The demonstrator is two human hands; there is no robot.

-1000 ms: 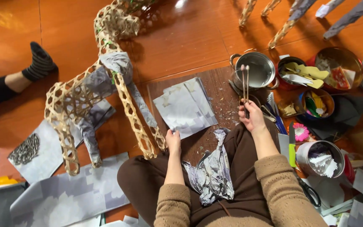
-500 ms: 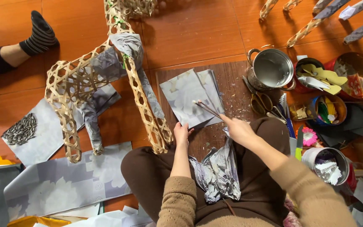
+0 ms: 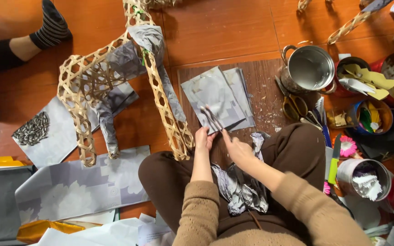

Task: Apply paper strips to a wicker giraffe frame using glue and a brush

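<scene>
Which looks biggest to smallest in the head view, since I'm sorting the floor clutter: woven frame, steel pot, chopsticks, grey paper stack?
1. woven frame, by far the largest.
2. grey paper stack.
3. steel pot, somewhat smaller than the stack.
4. chopsticks, thin, held by the right hand.

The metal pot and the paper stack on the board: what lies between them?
In the head view, only bare wooden board strewn with small scraps lies between the pot and the paper stack.

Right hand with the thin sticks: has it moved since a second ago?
Yes. The right hand has come away from the round steel pot toward the person, and its thin sticks now lie over the grey paper sheets on the wooden board.
</scene>
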